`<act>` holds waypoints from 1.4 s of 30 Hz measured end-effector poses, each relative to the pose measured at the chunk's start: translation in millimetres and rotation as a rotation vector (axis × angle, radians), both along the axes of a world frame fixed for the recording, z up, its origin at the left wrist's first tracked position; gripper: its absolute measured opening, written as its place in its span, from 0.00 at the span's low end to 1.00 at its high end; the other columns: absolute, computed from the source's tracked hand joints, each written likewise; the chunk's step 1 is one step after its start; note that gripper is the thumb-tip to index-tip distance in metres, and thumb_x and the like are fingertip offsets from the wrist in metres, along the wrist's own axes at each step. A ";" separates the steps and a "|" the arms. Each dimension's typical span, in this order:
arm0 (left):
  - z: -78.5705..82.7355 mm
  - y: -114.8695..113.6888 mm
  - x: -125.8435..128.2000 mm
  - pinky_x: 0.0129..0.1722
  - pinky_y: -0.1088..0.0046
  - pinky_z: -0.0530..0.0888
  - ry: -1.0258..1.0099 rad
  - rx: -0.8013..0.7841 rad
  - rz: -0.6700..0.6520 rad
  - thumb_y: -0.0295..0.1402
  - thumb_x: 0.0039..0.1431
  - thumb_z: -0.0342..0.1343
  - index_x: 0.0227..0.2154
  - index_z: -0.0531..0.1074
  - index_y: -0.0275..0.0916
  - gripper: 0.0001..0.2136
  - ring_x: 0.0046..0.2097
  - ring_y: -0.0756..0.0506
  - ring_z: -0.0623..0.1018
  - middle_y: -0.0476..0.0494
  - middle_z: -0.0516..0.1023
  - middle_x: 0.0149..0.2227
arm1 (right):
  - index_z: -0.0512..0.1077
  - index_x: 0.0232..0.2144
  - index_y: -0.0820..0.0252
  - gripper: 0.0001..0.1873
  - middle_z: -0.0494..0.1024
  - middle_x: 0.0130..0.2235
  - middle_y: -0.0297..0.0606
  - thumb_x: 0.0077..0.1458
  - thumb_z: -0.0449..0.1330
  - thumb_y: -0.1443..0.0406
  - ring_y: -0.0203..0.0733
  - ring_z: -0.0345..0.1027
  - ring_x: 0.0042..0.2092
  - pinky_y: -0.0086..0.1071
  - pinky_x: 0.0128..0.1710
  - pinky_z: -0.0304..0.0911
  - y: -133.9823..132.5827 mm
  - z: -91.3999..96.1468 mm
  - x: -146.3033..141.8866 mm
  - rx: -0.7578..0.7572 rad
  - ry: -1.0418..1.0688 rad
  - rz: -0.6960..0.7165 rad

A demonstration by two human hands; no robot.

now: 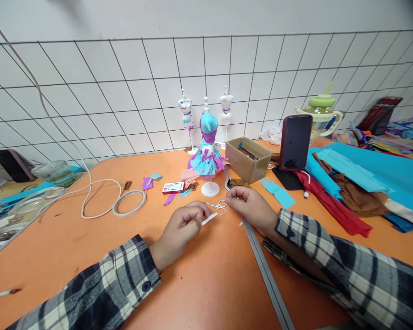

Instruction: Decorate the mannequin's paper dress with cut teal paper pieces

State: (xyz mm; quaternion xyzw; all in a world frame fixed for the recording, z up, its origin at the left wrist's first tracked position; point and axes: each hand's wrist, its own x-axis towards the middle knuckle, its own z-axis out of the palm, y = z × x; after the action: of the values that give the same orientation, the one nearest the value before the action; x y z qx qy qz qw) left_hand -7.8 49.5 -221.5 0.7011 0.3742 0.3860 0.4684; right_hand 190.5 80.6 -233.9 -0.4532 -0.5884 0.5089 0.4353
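Observation:
My left hand [184, 229] is closed in a pinch on a narrow white strip [209, 218], which sticks out past the thumb to the right. Small silver scissors [221, 207] lie between my hands, handle loops to the right, blades running towards my left fingers. Beside the loops, my right hand [249, 206] has thumb and fingertips pressed together; whatever they pinch, if anything, is too small to make out. Beyond the hands stands a miniature dress form [207, 151] on a round white base, dressed in blue and purple with a blue head covering.
Two bare white mini dress forms [186, 112] stand behind. A cardboard box [249, 160], a propped phone [296, 142] and coloured sheets [351, 183] are to the right. Leftward lie a red-and-white box [173, 188], a tape roll [129, 213] and a cable [86, 201]. Grey strips [266, 270] run beneath my right hand.

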 end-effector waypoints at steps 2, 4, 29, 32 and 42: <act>-2.2 1.5 0.1 0.34 0.71 0.62 0.013 -0.007 -0.014 0.31 0.47 0.48 0.15 0.53 0.39 0.11 0.33 0.47 0.65 0.46 0.67 0.29 | 0.69 0.26 0.61 0.10 0.67 0.22 0.29 0.46 0.62 0.59 0.29 0.53 0.21 0.25 0.20 0.48 2.1 0.4 2.7 -0.014 0.033 0.017; -4.8 2.9 -0.5 0.34 0.71 0.63 -0.010 -0.029 -0.033 0.31 0.47 0.48 0.16 0.53 0.39 0.10 0.34 0.46 0.65 0.45 0.66 0.30 | 0.72 0.27 0.63 0.12 0.70 0.22 0.31 0.46 0.62 0.59 0.29 0.54 0.21 0.25 0.20 0.49 3.1 0.1 4.7 -0.040 0.036 0.067; -6.3 5.2 -4.8 0.32 0.69 0.63 -0.085 -0.127 -0.129 0.30 0.44 0.47 0.17 0.56 0.40 0.06 0.30 0.46 0.63 0.47 0.62 0.23 | 0.78 0.35 0.61 0.15 0.77 0.31 0.36 0.48 0.63 0.56 0.37 0.67 0.33 0.29 0.33 0.61 0.3 -1.3 7.2 0.042 -0.128 0.371; -6.6 5.5 -4.9 0.31 0.69 0.63 -0.079 -0.134 -0.133 0.30 0.44 0.46 0.17 0.56 0.40 0.06 0.30 0.46 0.62 0.48 0.61 0.23 | 0.79 0.31 0.62 0.15 0.78 0.32 0.37 0.47 0.64 0.56 0.38 0.68 0.35 0.30 0.36 0.62 1.1 -2.5 8.2 0.036 -0.111 0.432; -8.7 3.6 -1.8 0.33 0.71 0.67 -0.232 -0.195 0.054 0.40 0.59 0.49 0.38 0.70 0.38 0.11 0.33 0.47 0.67 0.47 0.66 0.29 | 0.72 0.27 0.61 0.12 0.72 0.30 0.34 0.50 0.62 0.57 0.35 0.62 0.32 0.28 0.32 0.60 -5.3 -3.2 1.9 0.027 -0.045 0.395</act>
State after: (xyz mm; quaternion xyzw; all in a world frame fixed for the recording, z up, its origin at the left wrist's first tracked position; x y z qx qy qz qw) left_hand -9.6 53.2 -230.2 0.5926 0.3720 0.4390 0.5638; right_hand 192.4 75.3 -237.2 -0.3345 -0.6822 0.5663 0.3195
